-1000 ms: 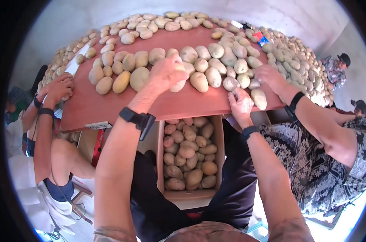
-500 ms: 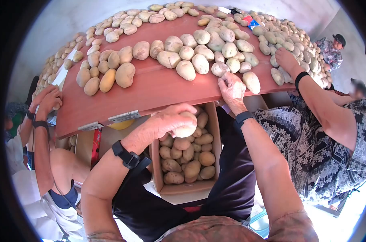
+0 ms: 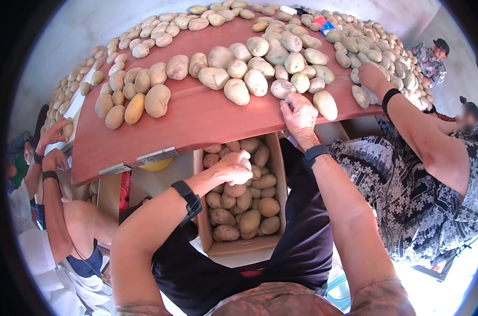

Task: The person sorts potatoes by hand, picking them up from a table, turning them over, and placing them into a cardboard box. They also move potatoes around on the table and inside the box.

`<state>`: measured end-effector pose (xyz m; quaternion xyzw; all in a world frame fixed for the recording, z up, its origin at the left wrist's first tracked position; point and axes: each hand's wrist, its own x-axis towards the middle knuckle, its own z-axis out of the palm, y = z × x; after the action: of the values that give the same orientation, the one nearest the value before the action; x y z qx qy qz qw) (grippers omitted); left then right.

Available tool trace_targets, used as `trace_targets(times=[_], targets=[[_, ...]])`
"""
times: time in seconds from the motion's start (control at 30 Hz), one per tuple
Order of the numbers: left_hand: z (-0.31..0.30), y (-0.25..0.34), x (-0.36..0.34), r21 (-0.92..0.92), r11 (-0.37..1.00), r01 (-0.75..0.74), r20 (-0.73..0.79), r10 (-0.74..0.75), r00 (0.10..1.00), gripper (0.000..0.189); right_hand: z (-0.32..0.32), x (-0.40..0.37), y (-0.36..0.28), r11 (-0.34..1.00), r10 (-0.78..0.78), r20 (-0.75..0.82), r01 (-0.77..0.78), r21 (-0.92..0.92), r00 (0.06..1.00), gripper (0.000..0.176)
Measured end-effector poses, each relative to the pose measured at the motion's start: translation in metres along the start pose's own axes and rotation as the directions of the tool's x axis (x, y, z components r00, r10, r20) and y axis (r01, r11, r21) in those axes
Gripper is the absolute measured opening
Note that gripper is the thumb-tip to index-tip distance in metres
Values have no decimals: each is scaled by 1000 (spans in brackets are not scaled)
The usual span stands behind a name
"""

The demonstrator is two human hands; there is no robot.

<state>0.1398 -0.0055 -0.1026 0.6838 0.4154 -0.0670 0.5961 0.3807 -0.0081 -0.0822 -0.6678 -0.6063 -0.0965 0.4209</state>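
My left hand (image 3: 231, 168) is inside the mouth of a cardboard box (image 3: 202, 224), its fingers closed round a pale potato (image 3: 245, 161) that is partly hidden and washed out by light. Beneath it, several potatoes (image 3: 249, 221) fill the box between my knees. My right hand (image 3: 300, 112) rests at the front edge of the red-brown tabletop (image 3: 197, 124) with fingers curled; whether anything is inside them is hidden. Close to its knuckles lies one potato (image 3: 282, 89), and another potato (image 3: 325, 105) sits just to its right.
Potatoes (image 3: 249, 63) lie in rows and heaps across the tabletop. Metal hinges (image 3: 157, 156) sit on its front edge. At right, a co-worker's hand (image 3: 373, 76) reaches into a potato pile; at left, another co-worker's hands (image 3: 55, 142) are at the table's end.
My left hand has gone from above the box's left side down and inward, taking the potato with it. My right hand stays at the table edge. The left co-worker's hands have moved apart.
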Motion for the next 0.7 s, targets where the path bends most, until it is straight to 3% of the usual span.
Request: trace_targets(times=[0.07, 0.13, 0.17, 0.2, 0.27, 0.3, 0.33, 0.4, 0.47, 0.67, 0.7], targets=[[6, -5, 14, 100, 993, 58, -68, -52, 996, 67, 0, 1, 0, 1000, 3, 0, -3, -7, 1000, 17], [11, -26, 33, 32, 940, -340, -243, 337, 910, 79, 0, 1, 0, 1000, 9, 1, -9, -15, 1000, 17], [17, -26, 33, 254, 905, -340, -323, 411, 852, 85, 0, 1, 0, 1000, 7, -3, -7, -13, 1000, 17], [17, -28, 34, 254, 905, -342, -321, 412, 853, 85, 1, 0, 0, 1000, 5, -6, -5, -12, 1000, 17], [11, -21, 25, 304, 911, -279, -152, 336, 930, 86, 1, 0, 1, 1000, 7, -3, -7, -15, 1000, 17], [7, -26, 29, 326, 888, -325, -55, 361, 931, 70, 1, 0, 1, 1000, 6, 1, -6, -14, 1000, 17], [2, -24, 25, 327, 888, -323, -54, 359, 932, 70, 0, 1, 2, 1000, 8, 2, -8, -13, 1000, 17], [-8, -18, 12, 518, 816, -256, 44, 273, 961, 60, 1, 1, 2, 1000, -3, -1, 3, -13, 1000, 17], [-10, -27, 24, 508, 796, -330, 69, 344, 937, 49, 0, 0, 1, 1000, -2, 4, 2, -19, 1000, 17], [-33, 29, -31, 171, 960, -221, 244, 176, 954, 31, 0, 0, 1, 1000, -6, 1, 6, -25, 1000, 17], [-37, 31, -32, 143, 950, -278, 266, 234, 935, 30, 0, 0, 1, 1000, -5, 4, 5, -15, 1000, 16]])
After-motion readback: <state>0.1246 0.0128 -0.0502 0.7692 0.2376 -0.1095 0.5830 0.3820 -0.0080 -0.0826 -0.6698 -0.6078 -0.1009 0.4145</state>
